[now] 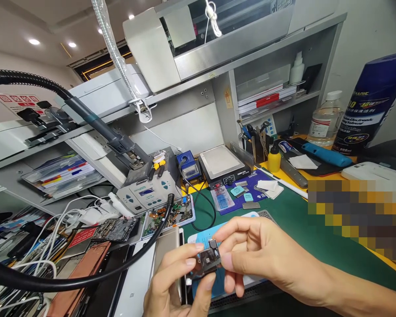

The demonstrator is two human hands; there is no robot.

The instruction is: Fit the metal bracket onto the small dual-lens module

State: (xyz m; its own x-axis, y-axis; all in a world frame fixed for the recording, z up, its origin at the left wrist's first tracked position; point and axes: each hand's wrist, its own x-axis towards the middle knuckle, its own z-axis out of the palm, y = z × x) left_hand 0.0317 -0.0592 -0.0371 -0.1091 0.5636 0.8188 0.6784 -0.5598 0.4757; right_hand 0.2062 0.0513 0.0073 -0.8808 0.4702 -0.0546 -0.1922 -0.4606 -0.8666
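Note:
A small black electronic module [207, 260] with a pale square mark and a short tab at its top is held up over the work mat. My left hand [174, 277] pinches it from the left and below between thumb and fingers. From the right, my right hand [264, 255] has its thumb against the module's right edge, and its index finger bends close to the upper tab. Both hands are closed around the part. Below them lies a blue and white sheet or pad [198, 240], partly hidden by the hands.
The green mat [293, 229] covers the bench. A tray of circuit boards [171, 215] stands behind my left hand, by a soldering station [152, 189]. A black hose [119, 273] arcs across the left, over phones and cables. A spray can [369, 105] stands back right.

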